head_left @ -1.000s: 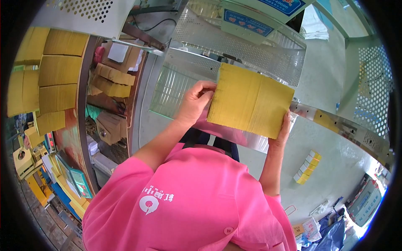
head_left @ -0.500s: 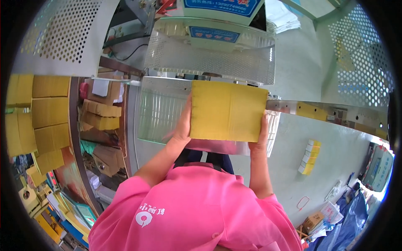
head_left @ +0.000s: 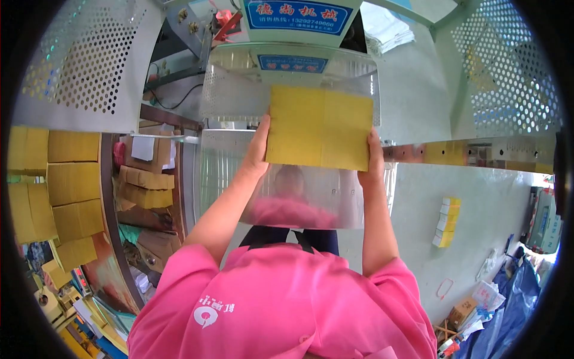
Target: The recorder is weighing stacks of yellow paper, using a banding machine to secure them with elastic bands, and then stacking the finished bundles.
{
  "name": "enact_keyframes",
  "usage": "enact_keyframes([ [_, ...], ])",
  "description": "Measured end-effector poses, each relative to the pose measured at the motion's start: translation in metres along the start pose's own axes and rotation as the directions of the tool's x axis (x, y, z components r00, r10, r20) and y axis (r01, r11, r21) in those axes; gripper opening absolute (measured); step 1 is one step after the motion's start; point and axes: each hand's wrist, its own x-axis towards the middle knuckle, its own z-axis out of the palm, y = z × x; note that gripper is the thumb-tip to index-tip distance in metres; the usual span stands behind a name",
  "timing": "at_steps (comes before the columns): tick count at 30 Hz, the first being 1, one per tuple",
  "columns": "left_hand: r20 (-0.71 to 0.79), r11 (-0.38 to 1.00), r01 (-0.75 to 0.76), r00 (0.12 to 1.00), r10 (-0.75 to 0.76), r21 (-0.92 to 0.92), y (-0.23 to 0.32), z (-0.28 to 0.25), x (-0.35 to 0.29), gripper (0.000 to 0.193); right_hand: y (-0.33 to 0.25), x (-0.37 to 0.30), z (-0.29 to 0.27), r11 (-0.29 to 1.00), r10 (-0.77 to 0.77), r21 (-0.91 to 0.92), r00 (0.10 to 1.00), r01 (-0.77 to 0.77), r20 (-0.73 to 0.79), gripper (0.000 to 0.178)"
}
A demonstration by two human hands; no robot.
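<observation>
Between my two hands is a yellow rectangular piece of cardboard (head_left: 320, 128) with a faint line down its middle; whether it is one piece or a stack I cannot tell. My left hand (head_left: 259, 145) is closed on its left edge, the thumb showing at the side. Along the opposite edge, my right hand (head_left: 373, 157) grips it the same way. The fingers of both hands are largely hidden beneath. Under the cardboard lies a shiny metal plate (head_left: 299, 206) of a machine, and its far part overlaps the machine's reflective guard (head_left: 233, 78).
Perforated metal panels (head_left: 89, 72) flank the machine, with another panel (head_left: 508, 78) at right. A metal bar (head_left: 442, 152) juts out rightward. Yellow cartons (head_left: 75, 182) are stacked at left beside a shelf (head_left: 143, 191). A small yellow-and-white stack (head_left: 447, 221) stands on the floor.
Both hands have carried the yellow cardboard away from my body, toward the machine's guard. More of the shiny plate now shows in front of it, and my arms reach farther out.
</observation>
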Motion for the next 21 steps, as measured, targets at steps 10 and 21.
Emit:
enact_keyframes([
  [10,0.093,0.968,-0.216,0.974,0.205,0.125,0.001,0.016,-0.005,0.068,0.000,0.008,0.005,0.999,-0.008,0.051,0.998,0.012,-0.065,0.058],
  [21,0.019,0.979,-0.164,0.986,0.163,0.123,-0.002,0.031,-0.002,0.063,-0.004,0.013,-0.008,0.991,-0.028,0.133,0.998,0.021,0.052,0.065],
])
